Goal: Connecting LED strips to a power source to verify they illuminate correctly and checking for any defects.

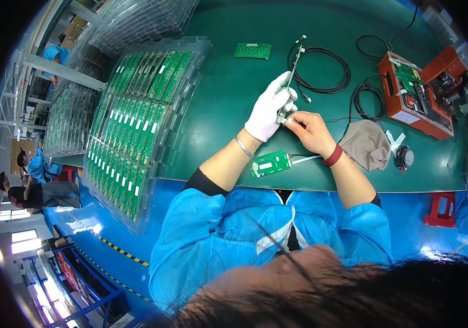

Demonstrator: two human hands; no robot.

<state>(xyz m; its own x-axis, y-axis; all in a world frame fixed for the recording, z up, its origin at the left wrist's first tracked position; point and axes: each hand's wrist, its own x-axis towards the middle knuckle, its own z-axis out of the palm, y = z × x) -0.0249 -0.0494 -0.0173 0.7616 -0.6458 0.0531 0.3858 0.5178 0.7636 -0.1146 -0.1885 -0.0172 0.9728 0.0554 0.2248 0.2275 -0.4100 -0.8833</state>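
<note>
My left hand (268, 113), in a white glove, grips a narrow circuit board (294, 66) that is seen nearly edge-on and slants up away from me. At the board's lower end, the thumb and fingers of my bare right hand (313, 133) are pinched together beside a small whitish part; what they hold is too small to make out. Below my hands lies a green circuit board (270, 164) with a white cable (305, 159) running from it under my right wrist. Another green board (253, 51) lies farther back on the green table (217, 115).
Clear plastic trays (194, 82) of green boards stand at left. Black cables (347, 76) coil behind my right hand. On the right are a beige cloth (366, 145), a small round speaker-like part (404, 157) and an orange fixture (424, 121). Other people (40, 164) are at far left.
</note>
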